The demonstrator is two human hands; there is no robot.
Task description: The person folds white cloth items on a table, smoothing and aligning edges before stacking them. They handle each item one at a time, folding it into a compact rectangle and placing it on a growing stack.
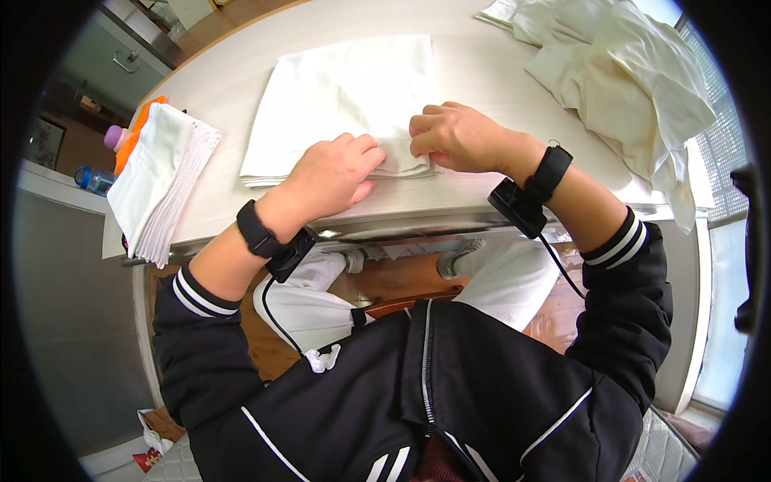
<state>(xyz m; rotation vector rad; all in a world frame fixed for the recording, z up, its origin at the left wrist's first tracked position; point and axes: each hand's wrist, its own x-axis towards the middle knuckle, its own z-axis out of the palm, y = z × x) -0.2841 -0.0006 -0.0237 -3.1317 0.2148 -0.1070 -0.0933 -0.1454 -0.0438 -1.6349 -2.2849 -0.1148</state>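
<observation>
A white cloth (343,90), folded into a flat rectangle of several layers, lies on the table before me. My left hand (334,175) is at its front edge, with curled fingers over the fabric and the thumb lower, near the tabletop. Whether those fingers grip the cloth is hidden. At the front right corner, my right hand (461,140) has its fingertips bent down and pinched on the cloth's edge. The fabric between the two hands is slightly rumpled.
A stack of folded white cloths (159,175) stands at the table's left edge, beside an orange item (141,129), a purple-capped bottle (115,138) and a blue bottle (96,179). Crumpled white fabric (626,72) covers the far right and hangs over the edge. The pale table (482,72) has a metal-trimmed front.
</observation>
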